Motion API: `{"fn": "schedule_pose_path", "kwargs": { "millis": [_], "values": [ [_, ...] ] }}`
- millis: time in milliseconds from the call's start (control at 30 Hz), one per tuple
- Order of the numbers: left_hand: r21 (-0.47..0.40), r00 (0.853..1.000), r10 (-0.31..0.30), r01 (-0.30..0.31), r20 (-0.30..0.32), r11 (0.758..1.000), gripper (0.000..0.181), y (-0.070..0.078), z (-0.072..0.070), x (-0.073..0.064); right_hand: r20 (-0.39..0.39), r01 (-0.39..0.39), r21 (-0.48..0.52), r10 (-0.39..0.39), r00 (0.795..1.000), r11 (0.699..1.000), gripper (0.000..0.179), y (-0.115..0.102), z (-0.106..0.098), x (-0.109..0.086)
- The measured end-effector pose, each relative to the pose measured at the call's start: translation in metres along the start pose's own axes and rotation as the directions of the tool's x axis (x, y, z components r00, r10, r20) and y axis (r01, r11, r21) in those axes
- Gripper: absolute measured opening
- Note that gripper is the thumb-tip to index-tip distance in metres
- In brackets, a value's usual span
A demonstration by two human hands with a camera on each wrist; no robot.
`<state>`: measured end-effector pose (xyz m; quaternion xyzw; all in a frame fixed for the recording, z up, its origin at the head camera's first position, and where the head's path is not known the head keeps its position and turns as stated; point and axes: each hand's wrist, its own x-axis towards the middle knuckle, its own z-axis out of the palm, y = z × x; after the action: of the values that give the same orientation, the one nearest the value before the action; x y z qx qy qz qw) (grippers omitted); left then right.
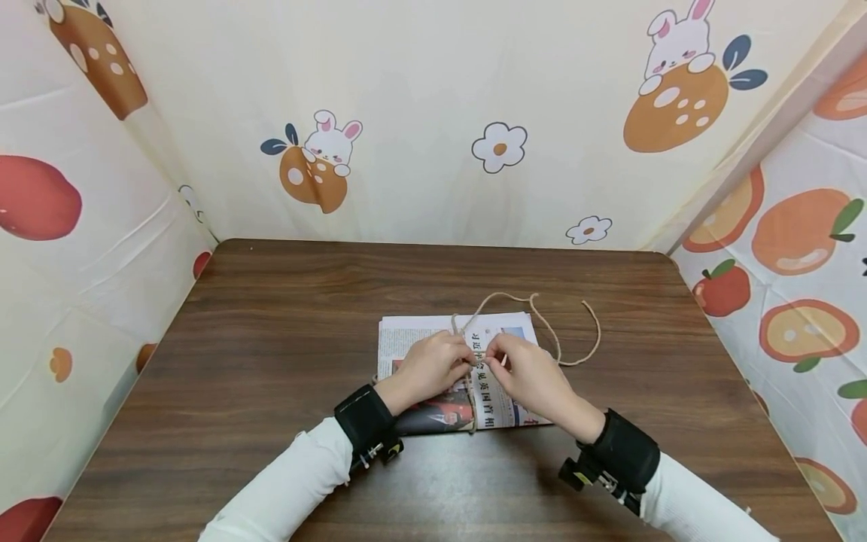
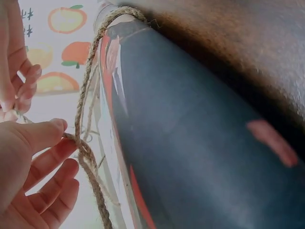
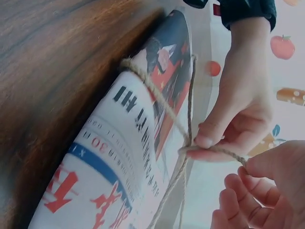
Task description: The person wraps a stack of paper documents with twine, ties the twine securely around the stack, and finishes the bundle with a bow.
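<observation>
A folded stack of newspapers [image 1: 500, 403] lies on the table with twine [image 3: 164, 105] running around it both ways and crossing on top. My left hand [image 1: 433, 361] pinches the twine between thumb and index finger right at the crossing, as the right wrist view shows. Just to the right, my right hand [image 1: 535, 374] pinches a short stretch of the same twine with thumb and forefinger. Between the two hands that stretch runs nearly straight. A long loose tail of twine [image 1: 596, 331] curves past the stack's right edge onto the table.
The brown wood-grain table [image 1: 298, 316] extends around the stack on all sides. Behind it hangs a cream cloth [image 1: 420, 188] printed with rabbits and flowers. Fruit-printed sheets [image 1: 806, 263] stand along both sides. Each wrist wears a black strap [image 1: 366, 414] with a camera.
</observation>
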<state>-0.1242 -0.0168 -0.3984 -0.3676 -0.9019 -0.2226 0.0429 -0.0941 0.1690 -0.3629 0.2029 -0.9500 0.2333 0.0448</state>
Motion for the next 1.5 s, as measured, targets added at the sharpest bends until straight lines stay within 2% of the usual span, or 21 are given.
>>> {"fn": "schedule_pose_path", "kwargs": {
  "millis": [167, 400, 600, 733, 833, 1033, 1167, 1300, 1500],
  "values": [
    [-0.026, 1.0, -0.004, 0.003, -0.008, 1.0, 0.009, 0.002, -0.002, -0.001, -0.045, -0.033, -0.017, 0.032, 0.998, 0.999, 0.007, 0.016, -0.003, -0.005],
    [-0.08, 1.0, -0.001, 0.001, -0.003, 0.997, 0.011, 0.009, -0.007, -0.003, -0.143, -0.095, -0.101, 0.08, 0.987, 0.99, 0.005, 0.053, -0.004, -0.018],
    [-0.105, 1.0, 0.014, -0.015, -0.016, 0.994, 0.011, 0.013, -0.014, -0.005, -0.162, -0.15, -0.127, 0.129, 0.978, 0.981, 0.011, 0.082, -0.006, -0.033],
    [-0.136, 0.999, 0.032, -0.037, -0.037, 0.99, 0.012, 0.016, -0.019, -0.007, -0.161, -0.15, -0.178, 0.121, 0.979, 0.972, 0.017, 0.097, -0.006, -0.042],
    [-0.151, 0.998, 0.034, -0.042, -0.055, 0.988, 0.012, 0.017, -0.022, -0.009, -0.131, -0.162, -0.202, 0.137, 0.982, 0.966, 0.019, 0.105, -0.004, -0.046],
    [-0.185, 0.997, 0.019, -0.031, -0.069, 0.982, 0.011, 0.017, -0.023, -0.014, -0.054, -0.162, -0.219, 0.154, 0.987, 0.962, 0.016, 0.112, 0.002, -0.048],
    [-0.212, 0.998, 0.013, -0.026, -0.06, 0.977, 0.01, 0.016, -0.021, -0.017, -0.058, -0.151, -0.23, 0.141, 0.988, 0.961, 0.013, 0.116, 0.006, -0.046],
    [-0.289, 0.999, -0.004, -0.006, -0.036, 0.957, 0.01, 0.017, -0.021, -0.019, -0.06, -0.131, -0.239, 0.12, 0.991, 0.962, 0.012, 0.121, 0.008, -0.044],
    [-0.44, 0.996, -0.085, 0.091, 0.034, 0.893, 0.012, 0.016, -0.026, -0.024, -0.059, -0.148, -0.254, 0.138, 0.989, 0.956, 0.01, 0.129, 0.004, -0.039]
  ]
}}
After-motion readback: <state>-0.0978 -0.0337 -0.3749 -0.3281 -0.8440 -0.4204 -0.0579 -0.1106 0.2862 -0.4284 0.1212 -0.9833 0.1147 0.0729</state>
